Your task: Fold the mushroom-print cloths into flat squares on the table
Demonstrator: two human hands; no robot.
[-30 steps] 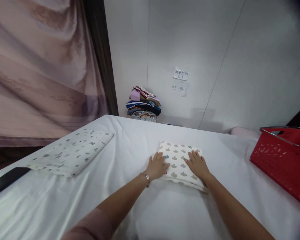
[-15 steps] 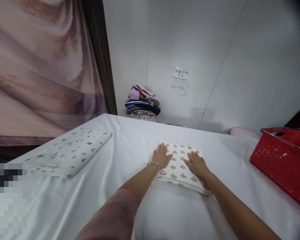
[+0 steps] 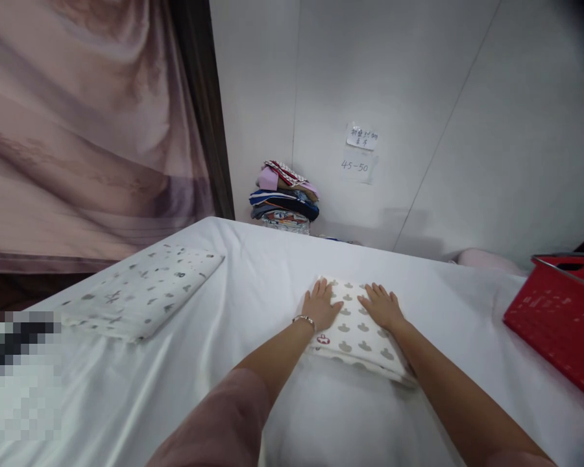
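Observation:
A folded white cloth (image 3: 354, 336) with rows of grey mushroom-like prints and a red mark near its left edge lies flat before me. My left hand (image 3: 322, 306) rests on its left side, fingers spread and palm down, with a bracelet at the wrist. On the cloth's far right part lies my right hand (image 3: 382, 307), flat with its fingers apart. Neither hand grips anything. Farther left, another folded white cloth (image 3: 148, 293) with small dark and grey prints lies on the white-covered table (image 3: 253, 285).
A red basket (image 3: 559, 318) with a metal handle stands at the table's right edge. Behind the table rises a stack of folded fabrics (image 3: 286, 201) against the wall. Paper notes (image 3: 360, 152) hang on that wall. A pinkish curtain (image 3: 78, 130) covers the left side.
The view has shifted slightly, so most things sit a little differently in the picture. My right hand has slid a bit toward the cloth's far edge and inward; the left stays on the cloth.

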